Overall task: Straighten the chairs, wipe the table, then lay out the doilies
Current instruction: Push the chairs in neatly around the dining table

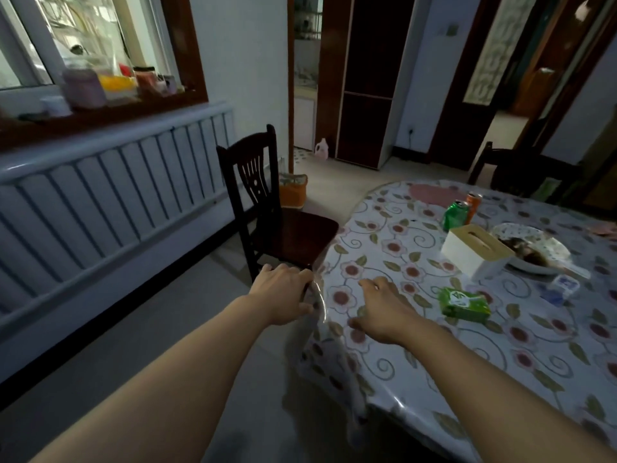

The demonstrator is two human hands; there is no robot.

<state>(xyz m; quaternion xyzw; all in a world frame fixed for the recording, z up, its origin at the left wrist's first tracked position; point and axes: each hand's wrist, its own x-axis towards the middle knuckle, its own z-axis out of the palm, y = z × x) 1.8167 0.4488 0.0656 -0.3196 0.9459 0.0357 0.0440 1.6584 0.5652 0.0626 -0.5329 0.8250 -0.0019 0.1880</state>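
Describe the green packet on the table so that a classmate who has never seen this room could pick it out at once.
Start at the table with the flowered cloth and find the white tissue box with the tan lid. The green packet lies flat on the cloth just nearer the camera than that box, to the right of the right hand. Unlike the green can standing upright farther back, it is soft, flat and rectangular.

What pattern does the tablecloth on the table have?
The tablecloth is white, with pink-red flowers, green leaves and curling lines; the head view shows it.

Dim room, daylight from window point(83, 35), soft blur, edges bowed.
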